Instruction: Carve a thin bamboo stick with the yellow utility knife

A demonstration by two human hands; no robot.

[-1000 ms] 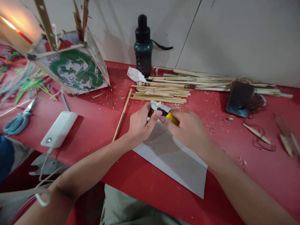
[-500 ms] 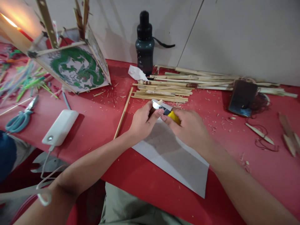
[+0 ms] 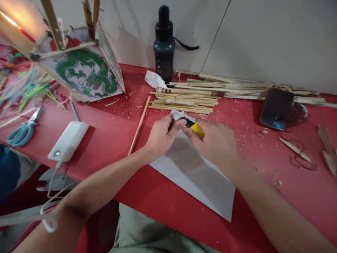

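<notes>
My right hand [image 3: 217,144] is closed round a yellow-handled utility knife [image 3: 194,128] whose black front end points left. My left hand [image 3: 161,135] is curled right beside it, pinching a small piece of bamboo [image 3: 179,115] against the knife's tip with the thumb on top. Both hands work over a grey sheet of paper [image 3: 195,172] lying on the red table [image 3: 110,137]. A single long bamboo stick [image 3: 139,125] lies just left of my left hand. A pile of bamboo strips [image 3: 184,100] lies just beyond the hands.
A lantern frame with a green dragon panel [image 3: 84,72] stands at the back left. A dark bottle [image 3: 164,47] stands against the wall. A white power bank [image 3: 67,141] with its cable, blue scissors [image 3: 22,128], a dark phone [image 3: 275,109] and wood shavings lie about.
The view has shifted slightly downward. Both hands stay together over the paper with knife and bamboo piece, barely moved.
</notes>
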